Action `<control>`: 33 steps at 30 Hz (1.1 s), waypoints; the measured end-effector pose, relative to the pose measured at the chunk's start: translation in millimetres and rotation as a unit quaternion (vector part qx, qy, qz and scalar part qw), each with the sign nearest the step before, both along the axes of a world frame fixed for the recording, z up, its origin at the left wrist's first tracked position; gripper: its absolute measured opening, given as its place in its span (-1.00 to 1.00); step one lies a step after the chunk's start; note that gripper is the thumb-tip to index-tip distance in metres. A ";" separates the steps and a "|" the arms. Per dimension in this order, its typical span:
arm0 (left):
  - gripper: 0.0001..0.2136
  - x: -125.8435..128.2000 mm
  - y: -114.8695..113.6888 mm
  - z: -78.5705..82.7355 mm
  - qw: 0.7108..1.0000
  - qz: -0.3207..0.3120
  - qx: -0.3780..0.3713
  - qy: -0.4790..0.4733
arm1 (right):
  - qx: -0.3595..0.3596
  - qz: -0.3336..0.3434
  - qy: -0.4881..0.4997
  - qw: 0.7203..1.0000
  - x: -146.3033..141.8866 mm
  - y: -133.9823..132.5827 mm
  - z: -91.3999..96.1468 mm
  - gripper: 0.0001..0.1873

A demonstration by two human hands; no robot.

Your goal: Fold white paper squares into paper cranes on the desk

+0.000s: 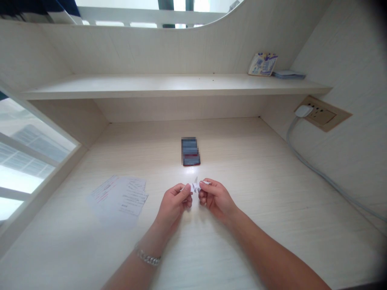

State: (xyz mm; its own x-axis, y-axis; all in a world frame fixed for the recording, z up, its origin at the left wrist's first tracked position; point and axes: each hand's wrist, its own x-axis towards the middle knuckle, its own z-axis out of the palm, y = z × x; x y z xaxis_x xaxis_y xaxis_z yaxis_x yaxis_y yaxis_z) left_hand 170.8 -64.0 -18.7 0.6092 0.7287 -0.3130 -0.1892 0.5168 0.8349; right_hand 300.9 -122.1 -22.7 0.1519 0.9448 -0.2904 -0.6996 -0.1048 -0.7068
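Note:
A small folded piece of white paper [195,187] is pinched between both hands, above the middle of the desk. My left hand [177,200] has thumb and fingers closed on its left end, and a chain bracelet circles that wrist. On the right end my right hand [217,197] is closed in the same kind of pinch. A thin pointed bit of the paper stands up between the hands. Just beyond them a phone [190,151] lies flat, its screen blurred by pixelation.
Printed sheets of paper [121,199] lie overlapped at the left of the desk [272,225]. A shelf [169,82] crosses the back, bearing a small packet [262,64] and a flat stack [288,74]. A charger [303,111] with a grey cable [326,179] fills a right-wall socket.

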 end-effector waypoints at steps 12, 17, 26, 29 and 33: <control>-0.79 -0.6 -1.1 2.9 0.992 0.013 -0.060 -0.106 | 0.006 -0.001 0.053 0.999 -2.5 -0.6 0.3 -0.79; -0.77 -0.5 -0.6 4.2 0.993 0.001 -0.055 -0.102 | -0.003 -0.004 0.043 0.999 -1.5 0.1 1.6 -0.76; -0.66 -2.3 1.8 2.5 0.998 0.004 -0.003 -0.055 | -0.008 -0.011 0.030 0.999 1.9 0.1 1.1 -0.76; -0.64 -4.4 5.9 1.4 0.999 0.027 0.025 -0.033 | -0.011 -0.020 0.028 0.999 4.6 0.4 0.3 -0.76; -0.69 -8.0 10.5 2.0 0.989 0.077 0.119 0.038 | -0.012 -0.035 0.020 0.999 6.8 1.0 -0.5 -0.77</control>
